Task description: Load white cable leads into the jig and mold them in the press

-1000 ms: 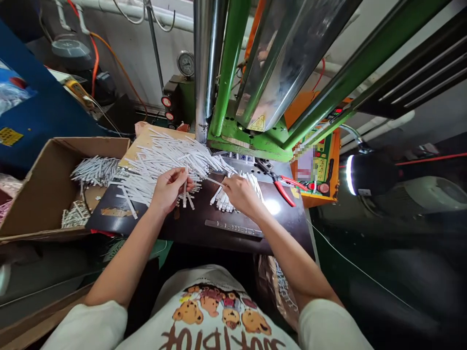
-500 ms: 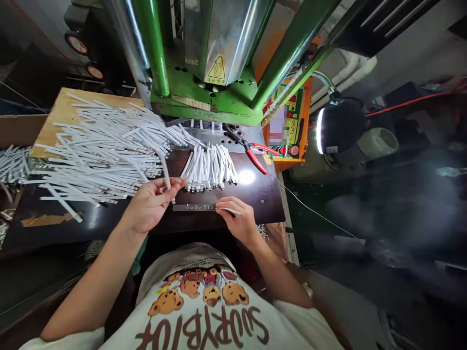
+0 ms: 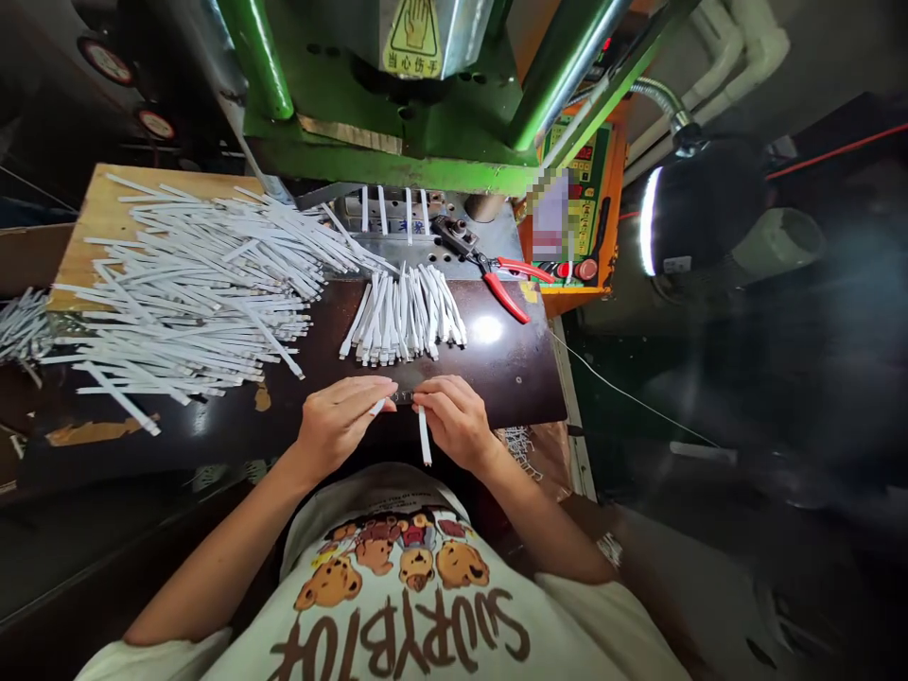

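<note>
My left hand (image 3: 344, 418) is closed, with the end of a short white flat cable (image 3: 378, 407) showing at its fingertips. My right hand (image 3: 460, 416) is closed too; another white flat cable (image 3: 425, 437) hangs from its fingers toward me. Between the fingertips shows part of a narrow dark slotted bar (image 3: 404, 397), its ends covered by both hands. Just beyond lies a neat row of white flat cables (image 3: 404, 317) with connector ends toward me. At left, a large loose heap of the same cables (image 3: 205, 284) spreads over a wooden board (image 3: 89, 222).
A green press (image 3: 397, 165) stands behind the dark table (image 3: 511, 378), with several white strips lying in its metal mould (image 3: 397, 213). Red-handled pliers (image 3: 505, 293) lie at right. Beyond them are an orange control box (image 3: 602, 227) and a lit lamp (image 3: 649, 222).
My left hand has moved right and toward me from beside the cable row to the slotted bar. The cable in my right hand has turned and now points toward me. The camera view has shifted.
</note>
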